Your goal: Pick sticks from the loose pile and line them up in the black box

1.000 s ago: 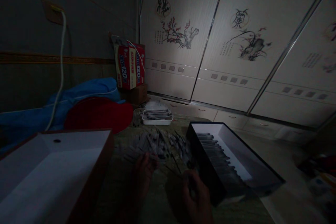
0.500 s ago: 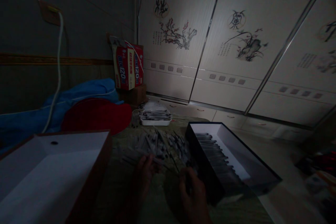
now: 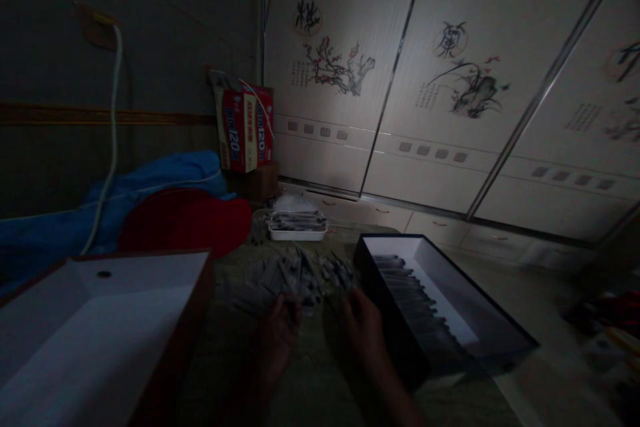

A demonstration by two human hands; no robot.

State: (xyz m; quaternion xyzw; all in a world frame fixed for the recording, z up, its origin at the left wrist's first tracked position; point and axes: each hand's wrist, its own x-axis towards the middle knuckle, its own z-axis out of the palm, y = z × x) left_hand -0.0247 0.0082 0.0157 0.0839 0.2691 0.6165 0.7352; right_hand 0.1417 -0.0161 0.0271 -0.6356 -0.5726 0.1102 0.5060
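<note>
Two dim heaps lie on the table: a larger pile of thin grey pieces [image 3: 280,277] and a smaller pile of dark slim pieces [image 3: 337,271] to its right. My left hand [image 3: 281,330] is at the near edge of the larger pile, fingers curled; whatever they hold is too dark to make out. At the smaller pile is my right hand [image 3: 361,320], its fingertips down among the pieces and hidden in shadow. Rows of slender grey packets fill part of the dark-edged box [image 3: 447,273] on the right. A white tray [image 3: 299,235] behind the piles holds similar thin pieces.
A large open box [image 3: 107,320] with a white inside stands at the left. Behind it are a red cushion-like thing [image 3: 185,220] and blue cloth [image 3: 165,177]. A red carton [image 3: 245,130] stands near the sliding doors [image 3: 340,153]. A white cable [image 3: 114,113] hangs at the left.
My right hand has moved forward to the smaller pile, away from the long dark piece it was near. My left hand has shifted only slightly.
</note>
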